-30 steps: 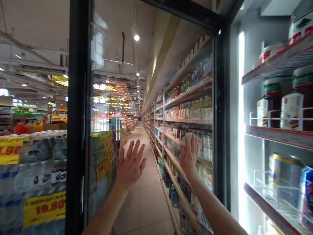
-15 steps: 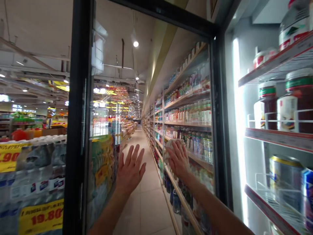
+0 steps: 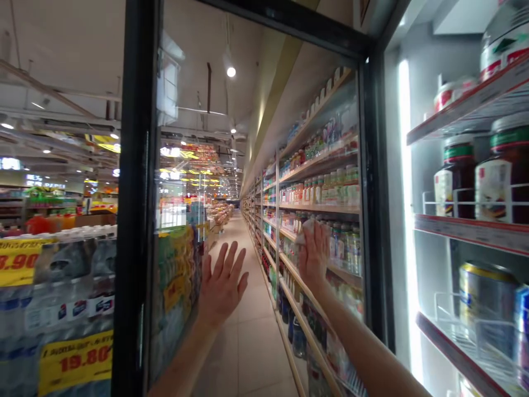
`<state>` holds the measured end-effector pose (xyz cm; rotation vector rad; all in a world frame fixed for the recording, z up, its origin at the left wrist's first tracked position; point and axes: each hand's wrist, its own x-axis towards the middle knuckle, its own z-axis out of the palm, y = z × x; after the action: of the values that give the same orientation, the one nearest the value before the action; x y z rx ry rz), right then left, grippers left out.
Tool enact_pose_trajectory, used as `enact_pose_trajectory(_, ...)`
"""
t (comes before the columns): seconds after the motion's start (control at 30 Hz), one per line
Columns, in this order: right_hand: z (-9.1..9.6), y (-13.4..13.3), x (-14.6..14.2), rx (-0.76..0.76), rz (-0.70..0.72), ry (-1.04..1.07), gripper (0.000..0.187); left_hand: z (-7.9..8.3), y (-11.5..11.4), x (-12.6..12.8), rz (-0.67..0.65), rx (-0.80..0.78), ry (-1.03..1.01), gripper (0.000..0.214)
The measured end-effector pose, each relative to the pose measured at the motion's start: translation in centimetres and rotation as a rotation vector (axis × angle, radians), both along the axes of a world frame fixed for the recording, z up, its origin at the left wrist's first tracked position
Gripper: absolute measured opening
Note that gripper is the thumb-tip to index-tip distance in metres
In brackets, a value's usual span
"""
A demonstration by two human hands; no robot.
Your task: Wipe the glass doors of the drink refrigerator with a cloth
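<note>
An open glass fridge door (image 3: 256, 138) in a black frame (image 3: 134, 193) stands before me. My left hand (image 3: 221, 286) lies flat on the inside of the glass, fingers spread. My right hand (image 3: 314, 256) presses a white cloth (image 3: 303, 230) against the glass further right, fingers stretched over it. Through the glass I see a long shop aisle with stocked shelves.
To the right is the lit fridge interior with shelves (image 3: 471, 229) holding dark jars (image 3: 457, 171) and cans (image 3: 481, 289). At the left stand stacked water bottles (image 3: 61, 286) with yellow price tags (image 3: 74, 358).
My right hand with the cloth slid left across the glass, then back right and a little up. My left hand stayed in place on the glass.
</note>
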<state>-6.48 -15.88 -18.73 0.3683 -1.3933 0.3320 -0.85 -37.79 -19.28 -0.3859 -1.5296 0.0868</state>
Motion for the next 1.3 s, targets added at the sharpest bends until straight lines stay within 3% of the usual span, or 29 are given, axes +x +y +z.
enact_pose_trajectory(0.07,0.1,-1.0,0.3,0.037,0.013,-0.009,0.052,0.0,0.0,0.0,0.003,0.002,-0.006,0.055)
enact_pose_trajectory(0.17,0.0,-2.2,0.8,0.367,0.039,-0.034,0.048,0.0,0.0,0.1,0.016,-0.008,-0.005,0.054)
enact_pose_trajectory(0.2,0.1,-2.3,0.9,0.408,0.04,-0.031,0.047,0.0,0.0,0.1,0.018,-0.012,-0.001,0.054)
enact_pose_trajectory(0.23,0.4,-2.1,0.8,0.382,0.031,-0.023,0.046,0.0,0.0,0.2,0.018,-0.014,0.003,0.055)
enact_pose_trajectory(0.37,1.8,-0.4,0.1,0.033,-0.026,-0.02,0.049,0.0,-0.1,0.1,0.014,-0.012,0.001,0.059)
enact_pose_trajectory(0.4,2.0,0.1,-0.1,0.031,-0.028,-0.035,0.05,0.0,-0.1,0.1,0.015,-0.017,-0.002,0.059)
enact_pose_trajectory(0.53,2.6,1.9,-0.6,0.295,-0.007,-0.065,0.051,-0.1,-0.4,-0.3,0.025,-0.034,-0.008,0.062)
enact_pose_trajectory(0.67,3.2,3.4,-1.2,-0.078,-0.048,-0.034,0.052,-0.1,-0.6,-0.5,0.034,-0.037,-0.004,0.064)
enact_pose_trajectory(0.7,3.3,3.8,-1.3,-0.091,-0.052,-0.04,0.052,-0.1,-0.6,-0.5,0.039,-0.043,0.002,0.065)
enact_pose_trajectory(0.8,3.7,5.5,-1.9,0.137,-0.053,-0.081,0.05,0.0,-0.5,-0.4,0.037,-0.043,0.017,0.064)
enact_pose_trajectory(0.83,4.0,6.2,-2.2,0.142,-0.058,-0.084,0.049,0.0,-0.4,-0.4,0.028,-0.037,0.018,0.063)
enact_pose_trajectory(0.97,5.9,8.0,-2.9,-0.287,-0.065,-0.032,0.051,0.0,-0.3,-0.4,0.014,-0.023,0.021,0.063)
enact_pose_trajectory(1.0,6.2,7.8,-2.9,-0.306,-0.059,-0.024,0.051,0.0,-0.3,-0.5,0.021,-0.028,0.02,0.063)
enact_pose_trajectory(1.03,6.4,7.3,-2.8,-0.234,-0.052,-0.026,0.051,0.0,-0.4,-0.5,0.032,-0.036,0.018,0.064)
enact_pose_trajectory(1.13,6.7,5.8,-2.3,0.244,-0.035,-0.049,0.049,-0.1,-0.5,-0.6,0.062,-0.053,0.014,0.066)
enact_pose_trajectory(1.17,7.0,5.7,-2.2,0.328,-0.036,-0.053,0.047,-0.1,-0.6,-0.6,0.064,-0.05,0.012,0.066)
enact_pose_trajectory(1.2,7.5,5.7,-2.3,0.32,-0.039,-0.05,0.046,0.0,-0.6,-0.6,0.062,-0.047,0.012,0.066)
enact_pose_trajectory(1.23,8.2,6.0,-2.5,0.22,-0.043,-0.042,0.046,0.0,-0.6,-0.5,0.059,-0.05,0.013,0.066)
enact_pose_trajectory(1.3,10.1,6.8,-2.9,-0.11,-0.043,-0.025,0.047,0.0,-0.5,-0.4,0.048,-0.048,0.01,0.065)
